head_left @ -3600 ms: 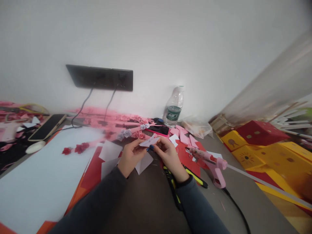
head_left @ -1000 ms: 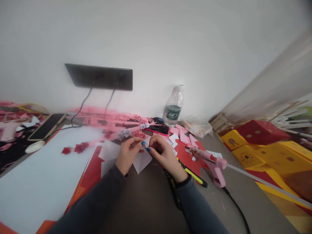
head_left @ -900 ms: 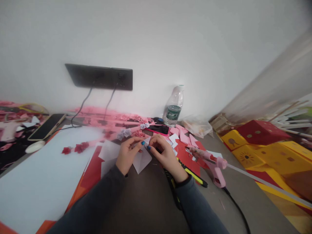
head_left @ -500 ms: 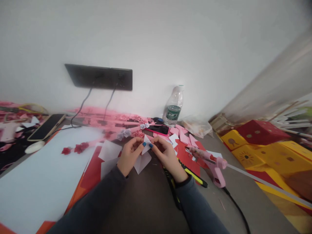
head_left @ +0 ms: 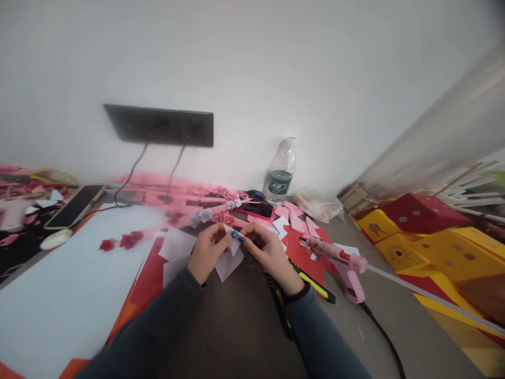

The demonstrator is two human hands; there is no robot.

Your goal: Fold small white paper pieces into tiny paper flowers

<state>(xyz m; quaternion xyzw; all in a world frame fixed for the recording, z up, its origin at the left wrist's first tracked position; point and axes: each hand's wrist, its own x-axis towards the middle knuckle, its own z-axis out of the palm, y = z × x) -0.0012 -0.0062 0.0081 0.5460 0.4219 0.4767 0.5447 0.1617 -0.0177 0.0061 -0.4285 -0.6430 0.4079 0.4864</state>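
Between both hands is a small folded piece of white paper (head_left: 233, 245), its point hanging down. My left hand (head_left: 209, 252) pinches it with thumb and fingers. From the other side my right hand (head_left: 268, 251) also pinches it, the two thumbs close together at its upper part. Below them a white paper square (head_left: 229, 265) lies on the grey table, with more white sheets (head_left: 177, 243) left of my left hand. Black-and-yellow cutters (head_left: 313, 284) lie beside my right wrist, partly under it.
A pink glue gun (head_left: 347, 268) with a long glue stick and cable lies at right. Behind stand a water bottle (head_left: 281, 176) and a phone (head_left: 256, 210). Pink paper flowers (head_left: 213, 190) run along the wall. A big white sheet (head_left: 67, 289) covers the left; yellow boxes (head_left: 437, 250) stand right.
My thumbs have come closer together, and the folded paper has tilted, its point now facing down. The things on the table stay where they were.
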